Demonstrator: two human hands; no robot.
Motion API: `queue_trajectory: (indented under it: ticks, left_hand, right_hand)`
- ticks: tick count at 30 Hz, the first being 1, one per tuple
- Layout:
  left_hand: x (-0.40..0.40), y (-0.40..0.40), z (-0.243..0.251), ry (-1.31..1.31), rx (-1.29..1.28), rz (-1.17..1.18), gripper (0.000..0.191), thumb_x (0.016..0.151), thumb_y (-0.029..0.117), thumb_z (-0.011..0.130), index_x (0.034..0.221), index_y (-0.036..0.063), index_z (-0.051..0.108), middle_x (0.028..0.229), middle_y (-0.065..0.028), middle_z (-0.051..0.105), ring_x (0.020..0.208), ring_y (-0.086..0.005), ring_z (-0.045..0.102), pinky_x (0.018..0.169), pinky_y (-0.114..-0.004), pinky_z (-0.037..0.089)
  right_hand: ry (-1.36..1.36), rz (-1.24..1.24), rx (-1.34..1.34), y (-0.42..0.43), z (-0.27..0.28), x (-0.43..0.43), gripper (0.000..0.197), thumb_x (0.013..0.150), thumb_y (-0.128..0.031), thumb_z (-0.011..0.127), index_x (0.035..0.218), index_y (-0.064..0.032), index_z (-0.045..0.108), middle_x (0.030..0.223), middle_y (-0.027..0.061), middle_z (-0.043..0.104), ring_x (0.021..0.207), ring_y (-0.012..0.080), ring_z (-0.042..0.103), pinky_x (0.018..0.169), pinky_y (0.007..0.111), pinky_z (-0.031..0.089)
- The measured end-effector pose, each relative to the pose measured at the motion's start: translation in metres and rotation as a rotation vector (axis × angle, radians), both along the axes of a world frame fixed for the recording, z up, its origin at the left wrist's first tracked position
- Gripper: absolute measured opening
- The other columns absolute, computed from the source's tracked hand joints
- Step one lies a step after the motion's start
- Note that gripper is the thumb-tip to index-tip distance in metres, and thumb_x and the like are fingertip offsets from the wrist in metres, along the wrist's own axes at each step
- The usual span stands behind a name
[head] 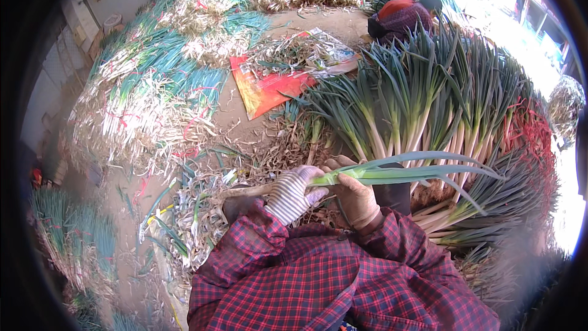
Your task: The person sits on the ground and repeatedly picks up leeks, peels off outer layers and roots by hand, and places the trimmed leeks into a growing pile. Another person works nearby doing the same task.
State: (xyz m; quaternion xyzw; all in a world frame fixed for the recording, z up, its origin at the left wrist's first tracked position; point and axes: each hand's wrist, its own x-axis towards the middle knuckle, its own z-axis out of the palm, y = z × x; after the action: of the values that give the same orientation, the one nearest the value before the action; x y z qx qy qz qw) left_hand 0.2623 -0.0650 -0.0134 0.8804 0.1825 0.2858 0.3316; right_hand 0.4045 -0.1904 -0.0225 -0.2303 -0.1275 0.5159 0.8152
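A single green onion stalk lies crosswise before me, its white root end to the left and its green leaves fanning to the right. My left hand, in a striped knit glove, is closed around its pale shank. Close beside it, my right hand, in a tan glove, grips the stalk where the leaves begin, the thumb on top. Peeled husks and dry leaves lie in a heap below the root end. Upright green onions lean together just beyond my right hand.
Tied onion bundles cover the floor at the left. Dry scraps rest on a red and orange plastic sheet. A person in a dark patterned top is bent low at the back right. Red ties hang over onions at the right.
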Motion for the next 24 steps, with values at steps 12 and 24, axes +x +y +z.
queue_trajectory:
  ticks: [12,24]
  left_hand:
    - [-0.002,0.010,-0.008,-0.332,-0.559,0.132,0.013,0.101,0.013,0.062,0.109,0.0039,0.057,0.090,-0.0038,0.065,0.081,-0.0129,0.063,0.071,-0.030,0.055]
    - [-0.279,0.166,-0.027,-0.739,-0.848,0.944,0.026,0.096,0.023,0.071,0.115,0.0119,0.059,0.089,-0.0006,0.057,0.053,-0.0075,0.047,0.043,-0.021,0.042]
  right_hand:
    - [-0.099,0.091,0.109,0.001,0.006,-0.001,0.047,0.083,-0.022,0.079,0.116,-0.0068,0.050,0.115,0.0074,0.052,0.118,0.0269,0.054,0.110,0.041,0.039]
    - [0.356,-0.376,0.017,-0.012,-0.025,0.148,0.015,0.097,-0.021,0.060,0.093,-0.0058,0.060,0.082,0.0072,0.059,0.084,0.0282,0.059,0.090,0.046,0.048]
